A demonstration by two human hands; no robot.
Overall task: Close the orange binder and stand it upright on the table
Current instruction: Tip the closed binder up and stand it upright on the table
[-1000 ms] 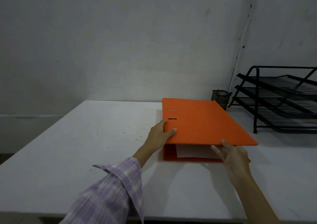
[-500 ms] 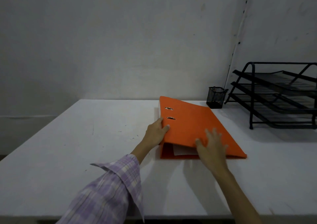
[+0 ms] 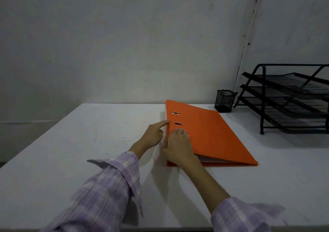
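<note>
Head view: orange binder (image 3: 210, 134) lay flat on the white table (image 3: 89, 142), cover down and nearly shut, white sheets showing at the near edge. Long axis ran away from the person, spine on the left side. Left hand (image 3: 154, 135) sat just beside the spine, index finger stretched out touching it, other fingers curled, gripping nothing. Right hand (image 3: 179, 147) rested palm-down on the cover near the spine corner, fingers together and flat, thumb at the spine edge, not clamped. Both hands were at the spine; likely next a tip-up onto an edge. Mesh cup (image 3: 224, 101) and black tray rack (image 3: 288, 98) stood well apart, right.
</note>
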